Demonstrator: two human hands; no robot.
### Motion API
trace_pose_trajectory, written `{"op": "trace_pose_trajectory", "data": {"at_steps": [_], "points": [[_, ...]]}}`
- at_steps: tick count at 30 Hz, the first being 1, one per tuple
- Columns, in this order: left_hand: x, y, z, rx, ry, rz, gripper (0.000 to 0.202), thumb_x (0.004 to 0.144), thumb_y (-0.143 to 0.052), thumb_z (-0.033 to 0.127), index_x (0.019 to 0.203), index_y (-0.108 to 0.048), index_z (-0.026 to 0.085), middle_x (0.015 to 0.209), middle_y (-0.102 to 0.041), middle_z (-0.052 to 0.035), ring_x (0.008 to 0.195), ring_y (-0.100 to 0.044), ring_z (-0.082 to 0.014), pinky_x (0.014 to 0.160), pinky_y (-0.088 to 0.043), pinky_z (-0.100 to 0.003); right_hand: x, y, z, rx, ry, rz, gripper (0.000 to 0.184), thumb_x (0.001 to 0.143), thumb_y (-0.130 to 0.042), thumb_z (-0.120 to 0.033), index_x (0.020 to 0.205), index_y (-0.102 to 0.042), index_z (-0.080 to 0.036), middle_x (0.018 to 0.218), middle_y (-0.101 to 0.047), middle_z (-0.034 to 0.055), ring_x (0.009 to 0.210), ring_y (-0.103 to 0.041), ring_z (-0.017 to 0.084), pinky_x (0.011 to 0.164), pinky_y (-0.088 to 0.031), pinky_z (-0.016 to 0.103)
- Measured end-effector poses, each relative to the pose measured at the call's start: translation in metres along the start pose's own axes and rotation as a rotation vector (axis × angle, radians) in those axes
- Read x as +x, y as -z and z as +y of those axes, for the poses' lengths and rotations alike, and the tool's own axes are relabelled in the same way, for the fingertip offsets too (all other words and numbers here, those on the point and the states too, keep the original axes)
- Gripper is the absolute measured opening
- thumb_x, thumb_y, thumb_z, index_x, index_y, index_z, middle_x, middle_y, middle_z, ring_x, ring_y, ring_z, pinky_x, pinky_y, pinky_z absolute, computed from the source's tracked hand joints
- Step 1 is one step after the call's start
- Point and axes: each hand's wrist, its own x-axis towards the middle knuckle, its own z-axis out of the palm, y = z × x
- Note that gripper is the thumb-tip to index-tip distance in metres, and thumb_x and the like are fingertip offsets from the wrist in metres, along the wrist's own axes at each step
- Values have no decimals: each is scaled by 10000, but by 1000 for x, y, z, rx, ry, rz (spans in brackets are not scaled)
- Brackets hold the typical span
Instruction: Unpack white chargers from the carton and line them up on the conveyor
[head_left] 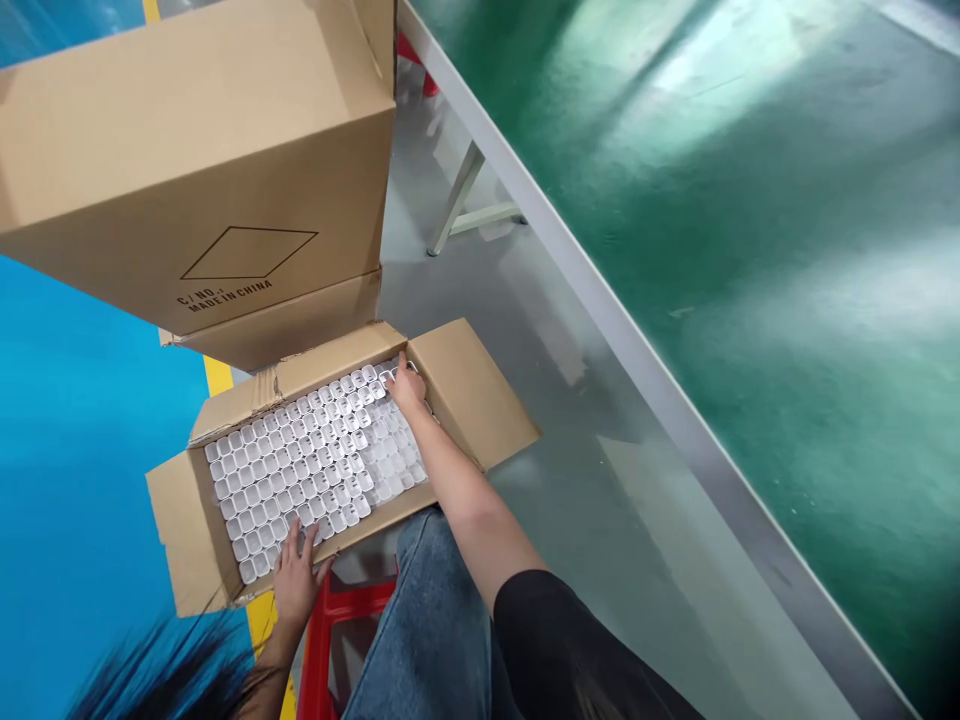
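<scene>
Both hands are on the clear blister tray (315,455) lying in the open cardboard carton (187,540): left hand (296,580) spread flat on its near corner, right hand (407,388) pinching the far edge. I'd lift evenly from both ends, since thin, glossy, gridded plastic flexes easily. Matte corrugated flaps splay outward beside the taller carton (195,170).

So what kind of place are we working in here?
Likely a factory or packing floor: stacked shipping cartons, an open carton holding a tray of small white parts, and a green-topped workbench.
</scene>
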Motion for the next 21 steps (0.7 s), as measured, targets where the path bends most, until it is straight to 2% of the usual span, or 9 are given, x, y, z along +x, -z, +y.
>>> {"op": "trace_pose_trajectory", "data": {"at_steps": [5, 10, 15, 17, 21], "points": [[-2, -4, 1, -5, 21, 17, 505, 962, -488, 403, 1445, -490, 256, 1617, -311, -149, 1429, -419, -345, 1072, -467, -508, 12, 0, -9, 45, -2, 27, 582, 949, -562, -200, 1460, -321, -63, 1179, -687, 235, 1103, -667, 306, 894, -479, 348], [-3, -2, 1, -21, 8, 36, 485, 966, -473, 380, 1435, -505, 261, 1618, -314, -140, 1433, -417, -331, 1079, -464, -467, 22, -5, -13, 116, 17, 51, 466, 935, -579, -174, 1350, -384, -92, 1179, -687, 227, 1097, -654, 298, 901, -475, 355], [-3, 1, 1, -49, 3, 49, 489, 961, -462, 386, 1435, -502, 270, 1609, -329, -145, 1420, -434, -346, 1081, -463, -472, 10, 1, -3, 191, 102, 103, 383, 953, -543, -212, 1316, -455, -125, 1343, -589, 219, 1267, -538, 302, 1027, -421, 372], [-3, 3, 1, -63, -2, 50, 484, 964, -449, 394, 1428, -510, 267, 1604, -335, -151, 1412, -444, -351, 1074, -466, -478, 0, 3, 4, 221, 113, 128, 378, 962, -481, -175, 1337, -458, -138, 1389, -546, 211, 1317, -494, 297, 1071, -391, 384], [-3, 7, 2, -84, -8, 56, 484, 967, -425, 408, 1423, -513, 274, 1599, -343, -151, 1423, -428, -364, 1059, -478, -484, -7, -1, 11, 282, 66, 45, 424, 904, -442, -55, 1321, -465, -129, 1206, -653, 179, 1130, -626, 269, 972, -474, 368]]}}
